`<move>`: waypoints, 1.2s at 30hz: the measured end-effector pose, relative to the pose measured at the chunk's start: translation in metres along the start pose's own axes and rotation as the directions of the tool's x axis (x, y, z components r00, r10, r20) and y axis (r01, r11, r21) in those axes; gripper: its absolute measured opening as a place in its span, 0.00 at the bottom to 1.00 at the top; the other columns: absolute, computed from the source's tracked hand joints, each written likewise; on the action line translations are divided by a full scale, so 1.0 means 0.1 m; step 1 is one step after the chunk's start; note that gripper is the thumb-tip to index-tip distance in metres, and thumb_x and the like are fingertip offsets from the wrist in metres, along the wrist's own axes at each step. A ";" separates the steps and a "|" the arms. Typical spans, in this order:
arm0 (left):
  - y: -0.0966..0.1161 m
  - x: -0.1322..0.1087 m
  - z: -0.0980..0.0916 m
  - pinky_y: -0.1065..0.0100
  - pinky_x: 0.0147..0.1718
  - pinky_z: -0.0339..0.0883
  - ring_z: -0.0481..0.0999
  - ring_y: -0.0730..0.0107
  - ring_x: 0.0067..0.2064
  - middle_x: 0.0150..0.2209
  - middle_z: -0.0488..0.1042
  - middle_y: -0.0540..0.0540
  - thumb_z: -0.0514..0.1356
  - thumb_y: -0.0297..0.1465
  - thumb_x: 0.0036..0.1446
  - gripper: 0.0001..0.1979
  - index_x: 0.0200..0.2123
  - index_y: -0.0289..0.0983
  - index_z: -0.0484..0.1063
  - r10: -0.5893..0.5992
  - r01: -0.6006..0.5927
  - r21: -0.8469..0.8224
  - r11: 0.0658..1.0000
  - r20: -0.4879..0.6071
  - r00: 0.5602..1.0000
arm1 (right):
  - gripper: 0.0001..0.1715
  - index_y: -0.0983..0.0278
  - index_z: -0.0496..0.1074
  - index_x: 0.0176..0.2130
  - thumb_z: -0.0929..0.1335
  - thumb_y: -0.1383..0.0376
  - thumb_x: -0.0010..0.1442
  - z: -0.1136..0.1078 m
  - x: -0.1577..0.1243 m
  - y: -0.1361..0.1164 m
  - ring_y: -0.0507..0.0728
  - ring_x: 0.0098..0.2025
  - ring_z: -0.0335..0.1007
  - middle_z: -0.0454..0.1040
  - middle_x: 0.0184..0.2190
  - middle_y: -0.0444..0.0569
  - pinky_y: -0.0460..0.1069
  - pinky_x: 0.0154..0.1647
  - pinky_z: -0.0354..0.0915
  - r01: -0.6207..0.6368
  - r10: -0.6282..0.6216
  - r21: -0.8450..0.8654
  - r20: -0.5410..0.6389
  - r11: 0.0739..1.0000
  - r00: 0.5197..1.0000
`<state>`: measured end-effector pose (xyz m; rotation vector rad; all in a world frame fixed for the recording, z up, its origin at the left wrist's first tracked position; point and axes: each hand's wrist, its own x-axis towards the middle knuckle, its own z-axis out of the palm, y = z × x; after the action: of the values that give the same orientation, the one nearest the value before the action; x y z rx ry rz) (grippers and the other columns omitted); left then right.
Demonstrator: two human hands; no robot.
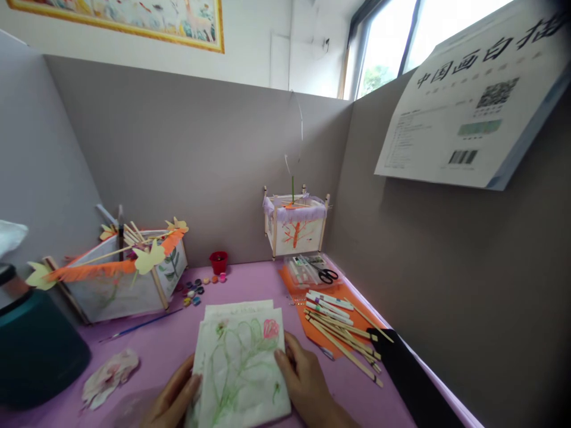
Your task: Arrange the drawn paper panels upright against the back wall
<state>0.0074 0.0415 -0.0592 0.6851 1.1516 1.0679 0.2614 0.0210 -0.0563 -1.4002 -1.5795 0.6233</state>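
A stack of white paper sheets (243,362) lies on the purple table (250,285), the top one painted with green stems and a pink flower. My left hand (173,398) grips the stack's lower left edge. My right hand (303,374) rests on its right edge, thumb on the paper. Both hands hold the sheets flat near the table's front edge.
A paper lantern with orange feather trim (120,273) stands at left, a smaller lantern (295,224) at the back. Small paint pots (196,291), a red cup (218,261), a brush (138,326), wooden sticks and markers (343,333), scissors (326,273), a stained tissue (109,374), a dark teal container (35,351).
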 end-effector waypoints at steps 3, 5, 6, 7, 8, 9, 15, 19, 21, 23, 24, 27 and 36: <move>0.06 -0.04 0.03 0.58 0.51 0.69 0.70 0.52 0.55 0.53 0.73 0.45 0.65 0.42 0.48 0.30 0.55 0.44 0.66 0.087 -0.079 0.088 0.993 -0.090 0.992 | 0.17 0.62 0.69 0.47 0.60 0.58 0.63 -0.04 0.03 0.06 0.54 0.28 0.68 0.74 0.27 0.45 0.46 0.29 0.61 -0.031 0.026 -0.045 -0.111 0.999 0.994; 0.10 -0.06 0.05 0.59 0.51 0.69 0.71 0.55 0.54 0.53 0.73 0.45 0.63 0.40 0.51 0.28 0.56 0.43 0.65 0.126 -0.118 0.086 0.989 -0.100 0.987 | 0.19 0.63 0.70 0.46 0.59 0.56 0.63 -0.10 0.07 0.13 0.55 0.28 0.69 0.74 0.26 0.46 0.46 0.30 0.61 -0.054 0.041 -0.071 -0.178 0.996 0.983; 0.11 -0.07 0.05 0.60 0.51 0.68 0.72 0.56 0.54 0.54 0.72 0.45 0.63 0.39 0.52 0.28 0.57 0.43 0.64 0.151 -0.144 0.084 0.986 -0.082 0.985 | 0.20 0.64 0.70 0.46 0.59 0.55 0.63 -0.14 0.10 0.16 0.56 0.28 0.69 0.74 0.26 0.46 0.47 0.30 0.61 -0.068 0.048 -0.091 -0.208 0.994 0.977; 0.11 -0.08 0.05 0.60 0.51 0.68 0.72 0.57 0.53 0.54 0.71 0.46 0.62 0.38 0.53 0.28 0.57 0.43 0.63 0.181 -0.176 0.072 0.982 -0.072 0.981 | 0.22 0.65 0.70 0.47 0.59 0.55 0.63 -0.18 0.14 0.19 0.56 0.28 0.69 0.75 0.27 0.47 0.47 0.31 0.61 -0.080 0.051 -0.115 -0.234 0.990 0.971; 0.12 -0.08 0.05 0.61 0.51 0.68 0.72 0.58 0.54 0.55 0.71 0.45 0.61 0.38 0.53 0.28 0.57 0.42 0.62 0.214 -0.210 0.065 0.976 -0.060 0.975 | 0.22 0.65 0.70 0.47 0.58 0.55 0.63 -0.23 0.17 0.22 0.57 0.29 0.70 0.75 0.27 0.48 0.47 0.32 0.61 -0.088 0.048 -0.148 -0.256 0.985 0.966; 0.11 -0.08 0.05 0.61 0.51 0.67 0.71 0.59 0.54 0.55 0.71 0.45 0.60 0.38 0.54 0.27 0.57 0.42 0.62 0.245 -0.240 0.069 0.968 -0.060 0.968 | 0.23 0.65 0.70 0.48 0.58 0.55 0.63 -0.28 0.20 0.25 0.57 0.30 0.71 0.76 0.28 0.48 0.47 0.33 0.61 -0.097 0.042 -0.191 -0.273 0.977 0.961; 0.10 -0.12 0.10 0.58 0.55 0.61 0.68 0.55 0.57 0.55 0.71 0.43 0.61 0.38 0.51 0.27 0.54 0.36 0.67 0.393 -0.368 0.195 0.909 -0.113 0.912 | 0.24 0.65 0.69 0.52 0.57 0.57 0.63 -0.59 0.30 0.29 0.60 0.34 0.72 0.77 0.32 0.53 0.49 0.33 0.58 -0.244 0.044 -0.502 -0.378 0.830 0.925; 0.08 -0.11 0.11 0.55 0.53 0.63 0.68 0.51 0.56 0.52 0.72 0.40 0.61 0.38 0.48 0.30 0.54 0.34 0.65 0.418 -0.412 0.102 0.906 -0.053 0.907 | 0.24 0.66 0.71 0.50 0.56 0.59 0.64 -0.76 0.34 0.33 0.60 0.31 0.71 0.77 0.29 0.55 0.49 0.31 0.55 -0.327 0.062 -0.614 -0.412 0.719 0.909; 0.07 -0.09 0.10 0.55 0.53 0.63 0.68 0.51 0.56 0.50 0.74 0.39 0.62 0.38 0.47 0.29 0.53 0.33 0.66 0.436 -0.429 0.102 0.897 -0.058 0.898 | 0.24 0.67 0.72 0.48 0.55 0.60 0.65 -0.81 0.37 0.37 0.60 0.31 0.71 0.77 0.30 0.57 0.49 0.31 0.55 -0.349 0.104 -0.641 -0.388 0.683 0.916; 0.07 -0.07 0.08 0.55 0.53 0.62 0.68 0.51 0.56 0.48 0.75 0.39 0.62 0.38 0.48 0.29 0.52 0.32 0.67 0.448 -0.440 0.107 0.892 -0.061 0.892 | 0.24 0.67 0.72 0.48 0.55 0.60 0.65 -0.82 0.39 0.42 0.61 0.33 0.72 0.77 0.31 0.58 0.50 0.31 0.56 -0.348 0.138 -0.656 -0.351 0.670 0.926; 0.07 -0.07 0.08 0.55 0.53 0.62 0.68 0.51 0.56 0.47 0.76 0.39 0.62 0.38 0.48 0.28 0.52 0.32 0.67 0.449 -0.442 0.110 0.890 -0.061 0.891 | 0.24 0.67 0.71 0.49 0.55 0.59 0.65 -0.81 0.39 0.44 0.62 0.34 0.72 0.77 0.32 0.58 0.50 0.32 0.56 -0.337 0.142 -0.656 -0.333 0.675 0.932; 0.07 -0.06 0.06 0.54 0.53 0.63 0.69 0.51 0.55 0.47 0.76 0.39 0.62 0.38 0.48 0.28 0.53 0.32 0.67 0.441 -0.433 0.116 0.894 -0.057 0.896 | 0.24 0.65 0.68 0.52 0.55 0.58 0.65 -0.76 0.40 0.48 0.62 0.37 0.73 0.78 0.36 0.57 0.50 0.34 0.57 -0.277 0.111 -0.637 -0.288 0.720 0.951; 0.13 -0.16 0.12 0.59 0.59 0.55 0.63 0.55 0.60 0.57 0.68 0.45 0.57 0.42 0.53 0.25 0.54 0.39 0.67 0.471 -0.404 0.347 0.846 -0.135 0.872 | 0.22 0.64 0.68 0.51 0.56 0.58 0.65 -0.69 0.37 0.48 0.59 0.37 0.74 0.78 0.36 0.52 0.48 0.35 0.59 -0.170 0.004 -0.599 -0.268 0.783 0.963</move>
<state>0.0143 0.0326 -0.0376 1.1456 1.4066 1.3893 0.3474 0.0540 -0.0538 -1.9570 -1.5776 -0.0623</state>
